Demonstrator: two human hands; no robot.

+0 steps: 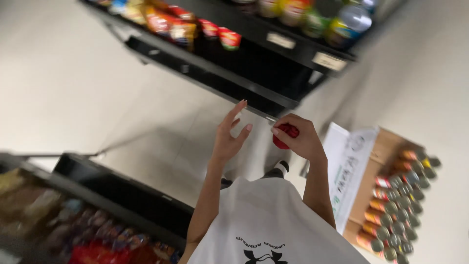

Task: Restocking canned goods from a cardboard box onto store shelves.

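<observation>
My right hand (300, 138) is closed around a small red can (285, 137), held above the floor in front of my white shirt. Only part of the can shows between the fingers. My left hand (228, 137) is raised just to its left, fingers spread, holding nothing. Both hands hover below the lower black store shelf (215, 73). The picture is blurred by motion.
A cardboard box (378, 161) on the floor at the right holds several cans (400, 205) lying in rows. Black shelves at the top carry packets and jars (303, 14). Another black shelf (117, 190) with packets stands at lower left. A pale tiled floor (73, 88) lies between them.
</observation>
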